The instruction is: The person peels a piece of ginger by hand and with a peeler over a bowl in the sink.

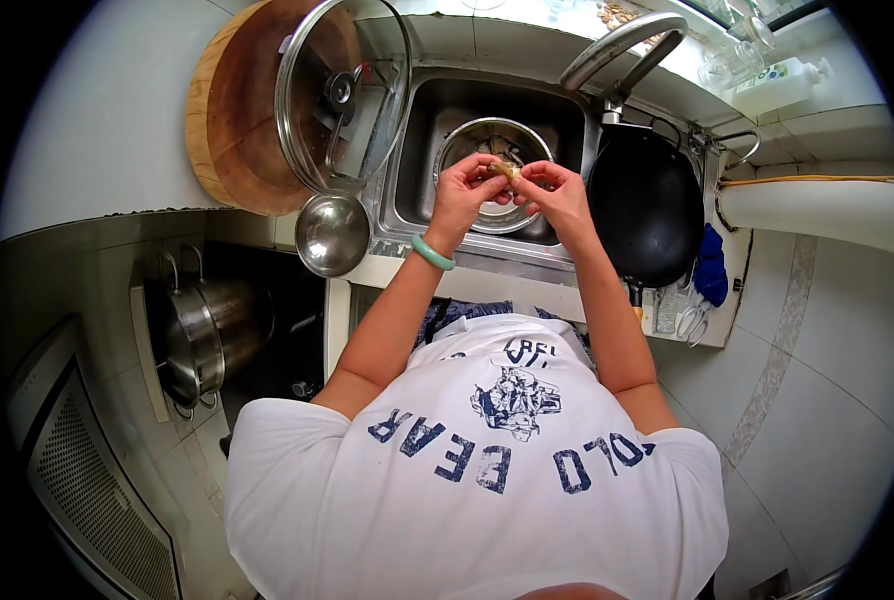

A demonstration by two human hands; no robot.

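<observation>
"Small brownish-yellow morsel (pixel 506 171), just above the middle of the frame. Where exactly is it?"

"Between the two hands, held over the round metal bowl (pixel 497 222) that sits in the sink (pixel 424 112). Some dark pieces (pixel 502 148) lie in that bowl."

"How is the left hand (pixel 460 197) set?"

"Nearly closed, thumb and forefinger pinching the morsel's left end, the other fingers curled. A pale green bangle (pixel 433 252) circles the wrist."

"And the right hand (pixel 561 196)?"

"Also drawn in, with its thumb and fingertips pressed together on the morsel's right end. The fingertips of the two hands come close to each other there."

"What stands around the sink?"

"The curved faucet (pixel 622 52) is at the upper right of it, and a black wok (pixel 643 210) is just beside it on the right. Beyond the wok, toward the right, hangs something blue, perhaps a cloth (pixel 710 266)."

"And on the left?"

"A round wooden board (pixel 223 112) lies on the tabletop (pixel 97 120) at the upper left, with a glass lid (pixel 301 130) tilted over its right part. Below the lid is a shiny rounded metal vessel (pixel 333 236). A steel pot (pixel 217 330) is lower, at the left of the frame."

"Anything in the upper right corner?"

"A pale bottle (pixel 779 88), near some clear glassware (pixel 732 64)."
</observation>
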